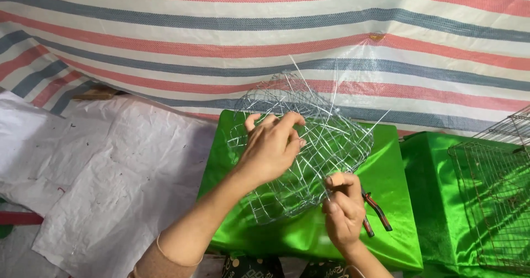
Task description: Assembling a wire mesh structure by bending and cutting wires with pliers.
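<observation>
- Head view: a wire basket (309, 145), not finished, sits on a desk (386, 239) with a shiny green cloth on it. The basket is near the middle of the picture, tipped on its side.
- Loose thin wires (337, 99) stick up and out from the top of the basket.
- The left hand (270, 148) lies on the near side of the basket. Its fingers (290, 121) are bent and press on the mesh, holding it.
- The right hand (342, 212) is at the low right edge of the basket. Its fingers (338, 181) are pinched shut on a wire of the basket.
- Pliers (378, 212) with red and black handles lie on the green cloth, just beside the right hand. No hand holds them.
- A second green desk (430, 162) stands to the right. A brown wire cage (491, 201) rests on it, well apart from the hands.
- A white sheet (110, 167) covers the floor on the left.
- A striped sheet (265, 30) in red, blue and white hangs behind it all.
</observation>
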